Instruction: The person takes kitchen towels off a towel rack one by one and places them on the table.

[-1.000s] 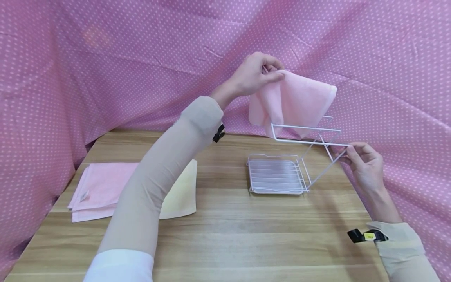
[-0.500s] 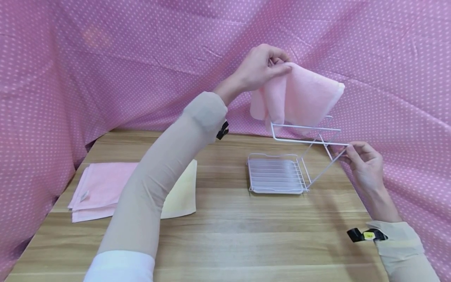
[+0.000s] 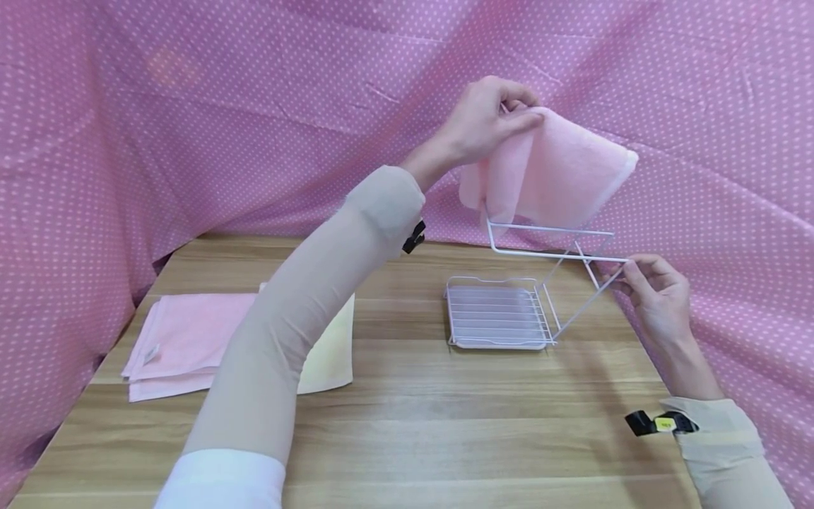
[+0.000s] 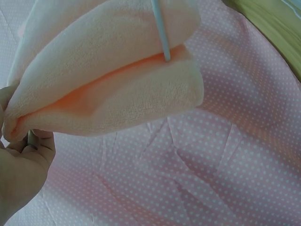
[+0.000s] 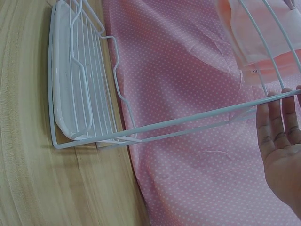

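My left hand (image 3: 486, 124) is raised at the back and pinches a light pink towel (image 3: 575, 170) by its upper edge. The towel hangs in folds over the top of a white wire rack (image 3: 559, 255). In the left wrist view, a rod end (image 4: 162, 33) of the rack lies against the towel (image 4: 108, 84), at the fold between two layers. My right hand (image 3: 661, 297) grips the rack's upper right corner, where the sloping side bar meets the top arm. The right wrist view shows its fingers (image 5: 277, 125) bent around the bar.
The rack's base holds a shallow white tray (image 3: 499, 318) under wires on the wooden table (image 3: 407, 438). At left lie a folded pink towel (image 3: 191, 332) and a pale yellow cloth (image 3: 331, 357), partly hidden by my left arm. Pink dotted fabric (image 3: 286, 127) hangs behind.
My left hand has moved up and to the right, carrying the pink towel with it above the rack. The right hand and the rack have stayed nearly still.
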`<act>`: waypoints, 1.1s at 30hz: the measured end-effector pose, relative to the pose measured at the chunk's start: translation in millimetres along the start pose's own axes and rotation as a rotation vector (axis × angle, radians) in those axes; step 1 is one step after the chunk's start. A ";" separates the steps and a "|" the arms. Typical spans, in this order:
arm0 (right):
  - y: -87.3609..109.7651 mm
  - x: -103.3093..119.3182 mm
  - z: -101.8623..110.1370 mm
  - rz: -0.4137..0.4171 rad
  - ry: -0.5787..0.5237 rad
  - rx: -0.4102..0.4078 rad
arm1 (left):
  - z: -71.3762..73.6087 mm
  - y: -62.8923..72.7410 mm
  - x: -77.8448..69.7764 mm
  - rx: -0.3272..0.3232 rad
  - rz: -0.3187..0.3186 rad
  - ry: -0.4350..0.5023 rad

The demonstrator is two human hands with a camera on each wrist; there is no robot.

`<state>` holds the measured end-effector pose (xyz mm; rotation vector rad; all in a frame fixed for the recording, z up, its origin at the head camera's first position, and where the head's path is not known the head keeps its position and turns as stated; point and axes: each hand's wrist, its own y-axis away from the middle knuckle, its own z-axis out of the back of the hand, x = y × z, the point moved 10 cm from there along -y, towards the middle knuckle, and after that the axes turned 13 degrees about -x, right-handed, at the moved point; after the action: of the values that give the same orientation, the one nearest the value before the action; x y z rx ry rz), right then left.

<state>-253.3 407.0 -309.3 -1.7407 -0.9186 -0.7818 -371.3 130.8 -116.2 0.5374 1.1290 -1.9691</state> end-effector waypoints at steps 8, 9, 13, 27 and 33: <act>0.7 2.6 -6.0 -0.014 -0.126 0.044 | -2.1 -1.7 -7.5 -0.017 -0.014 0.000; 0.9 2.7 -6.3 -0.014 -0.127 0.046 | -1.5 -1.8 -8.5 -0.018 -0.014 0.008; 0.9 2.5 -5.0 -0.007 -0.099 0.027 | 3.7 -3.2 -11.7 -0.015 -0.011 0.021; 1.3 3.2 -2.8 0.001 -0.069 -0.001 | 44.0 -2.0 -13.5 -0.070 0.019 0.072; -0.1 0.7 2.6 -0.001 -0.006 -0.046 | 61.9 3.8 -4.9 -0.086 0.034 0.093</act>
<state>-252.8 409.6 -309.5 -1.7830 -0.9127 -0.8044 -364.0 78.6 -83.0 0.6040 1.2478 -1.8737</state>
